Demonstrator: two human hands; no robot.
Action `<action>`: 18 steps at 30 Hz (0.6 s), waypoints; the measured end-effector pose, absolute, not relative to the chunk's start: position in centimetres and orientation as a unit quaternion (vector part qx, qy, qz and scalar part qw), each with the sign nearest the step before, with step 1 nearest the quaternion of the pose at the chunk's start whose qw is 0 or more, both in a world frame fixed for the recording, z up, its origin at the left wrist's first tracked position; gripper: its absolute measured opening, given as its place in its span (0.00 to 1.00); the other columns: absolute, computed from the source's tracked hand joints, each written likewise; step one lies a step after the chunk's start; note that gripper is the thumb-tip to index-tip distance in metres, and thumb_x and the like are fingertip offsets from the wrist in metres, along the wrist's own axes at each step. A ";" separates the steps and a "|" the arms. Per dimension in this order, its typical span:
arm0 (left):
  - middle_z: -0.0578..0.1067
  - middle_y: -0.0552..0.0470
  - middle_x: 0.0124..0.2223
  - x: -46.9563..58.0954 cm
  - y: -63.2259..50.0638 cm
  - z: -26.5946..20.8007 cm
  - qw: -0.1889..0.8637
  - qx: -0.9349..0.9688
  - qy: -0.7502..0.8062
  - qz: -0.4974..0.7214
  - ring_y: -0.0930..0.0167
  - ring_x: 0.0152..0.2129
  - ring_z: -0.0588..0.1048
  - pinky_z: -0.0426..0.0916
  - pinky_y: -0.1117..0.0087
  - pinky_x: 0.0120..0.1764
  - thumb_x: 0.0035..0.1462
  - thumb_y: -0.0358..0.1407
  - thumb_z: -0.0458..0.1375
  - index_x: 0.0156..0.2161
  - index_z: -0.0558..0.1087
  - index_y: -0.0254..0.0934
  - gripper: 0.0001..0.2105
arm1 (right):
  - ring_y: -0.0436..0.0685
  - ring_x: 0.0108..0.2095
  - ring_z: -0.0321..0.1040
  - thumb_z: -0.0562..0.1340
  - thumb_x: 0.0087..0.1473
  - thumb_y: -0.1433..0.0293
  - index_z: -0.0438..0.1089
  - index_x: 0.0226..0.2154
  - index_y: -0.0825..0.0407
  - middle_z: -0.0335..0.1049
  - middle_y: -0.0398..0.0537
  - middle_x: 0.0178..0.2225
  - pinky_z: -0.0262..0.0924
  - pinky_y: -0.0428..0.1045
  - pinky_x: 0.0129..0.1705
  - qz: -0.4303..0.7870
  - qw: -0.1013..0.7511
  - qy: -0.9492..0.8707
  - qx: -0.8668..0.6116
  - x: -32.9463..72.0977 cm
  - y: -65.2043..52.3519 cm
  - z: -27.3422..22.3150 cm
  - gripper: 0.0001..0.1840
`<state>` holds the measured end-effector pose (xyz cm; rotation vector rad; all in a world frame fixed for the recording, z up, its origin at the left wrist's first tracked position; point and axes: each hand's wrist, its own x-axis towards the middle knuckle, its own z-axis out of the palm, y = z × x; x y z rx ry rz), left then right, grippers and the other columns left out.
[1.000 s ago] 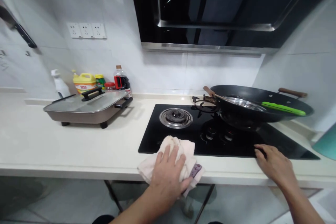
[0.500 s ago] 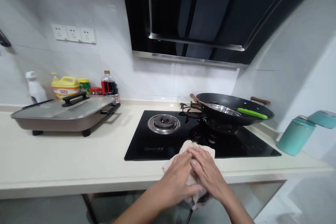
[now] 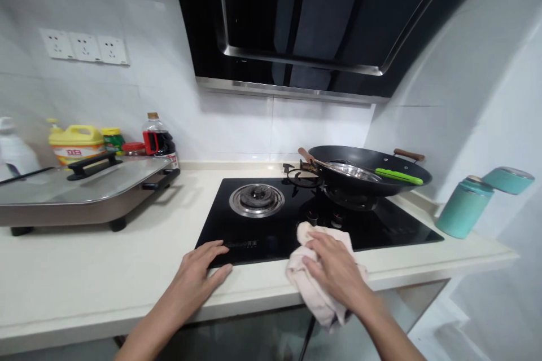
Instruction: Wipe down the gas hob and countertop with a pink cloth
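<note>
Fingers [image 3: 320, 240] of the right hand [image 3: 337, 269], half bent, hold the soft, pale pink cloth [image 3: 314, 294], low and right of middle. It lies over the front edge of the flat, black glass stove [image 3: 271, 237]. Low and left of middle, the left hand [image 3: 195, 272], thumb spread, holds nothing.

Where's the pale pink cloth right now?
In the head view, the cloth is just right of centre, under the right hand, lying partly on the black stove and hanging over the counter edge.
</note>
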<state>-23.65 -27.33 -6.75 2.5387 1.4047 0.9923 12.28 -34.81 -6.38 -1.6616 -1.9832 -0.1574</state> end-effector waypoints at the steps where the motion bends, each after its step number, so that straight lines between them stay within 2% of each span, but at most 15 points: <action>1: 0.78 0.46 0.58 -24.4 -27.3 -7.0 0.021 0.827 0.458 0.323 0.56 0.55 0.76 0.71 0.51 0.56 0.62 0.54 0.57 0.50 0.79 0.46 0.20 | 0.64 0.61 0.62 0.57 0.63 0.62 0.72 0.47 0.48 0.67 0.51 0.61 0.57 0.62 0.61 -0.065 0.280 -0.725 -0.626 14.2 -34.8 -6.8 0.13; 4: 0.78 0.48 0.58 -26.0 -27.2 -7.9 -0.018 0.836 0.450 0.314 0.56 0.53 0.77 0.72 0.52 0.53 0.63 0.55 0.56 0.50 0.79 0.47 0.20 | 0.64 0.57 0.67 0.55 0.61 0.61 0.71 0.47 0.49 0.71 0.54 0.56 0.61 0.61 0.59 -0.076 0.300 -0.685 -0.659 20.0 -34.9 -7.9 0.16; 6: 0.77 0.49 0.59 -26.4 -27.3 -8.5 -0.037 0.840 0.443 0.311 0.56 0.54 0.76 0.72 0.53 0.53 0.63 0.53 0.56 0.51 0.79 0.48 0.19 | 0.64 0.55 0.69 0.54 0.60 0.61 0.69 0.52 0.50 0.72 0.54 0.55 0.63 0.60 0.57 -0.065 0.299 -0.660 -0.686 23.4 -34.8 -8.1 0.21; 9: 0.76 0.48 0.60 -26.1 -27.7 -9.0 -0.063 0.838 0.437 0.322 0.57 0.56 0.74 0.70 0.54 0.56 0.64 0.52 0.58 0.51 0.78 0.47 0.18 | 0.65 0.58 0.67 0.54 0.58 0.61 0.67 0.58 0.53 0.70 0.56 0.58 0.60 0.60 0.61 -0.044 0.276 -0.638 -0.718 27.0 -33.9 -7.7 0.28; 12: 0.76 0.47 0.59 -25.5 -27.9 -8.8 -0.073 0.837 0.431 0.329 0.57 0.55 0.74 0.71 0.54 0.55 0.64 0.51 0.58 0.51 0.78 0.47 0.17 | 0.67 0.61 0.63 0.54 0.57 0.64 0.71 0.57 0.57 0.69 0.60 0.59 0.53 0.61 0.66 -0.028 0.248 -0.618 -0.746 29.0 -31.6 -6.6 0.28; 14: 0.76 0.46 0.59 -25.2 -28.1 -8.5 -0.076 0.837 0.429 0.332 0.57 0.55 0.75 0.71 0.53 0.54 0.64 0.50 0.57 0.51 0.78 0.46 0.16 | 0.67 0.62 0.62 0.55 0.57 0.66 0.72 0.56 0.57 0.68 0.59 0.60 0.51 0.60 0.68 -0.010 0.242 -0.615 -0.751 29.5 -29.8 -5.7 0.27; 18: 0.76 0.46 0.57 -24.9 -28.4 -7.9 -0.074 0.835 0.434 0.331 0.57 0.54 0.75 0.71 0.53 0.53 0.64 0.48 0.58 0.50 0.78 0.46 0.14 | 0.61 0.58 0.68 0.54 0.60 0.66 0.72 0.58 0.50 0.71 0.51 0.59 0.60 0.56 0.63 0.040 0.244 -0.630 -0.737 29.8 -26.7 -4.1 0.26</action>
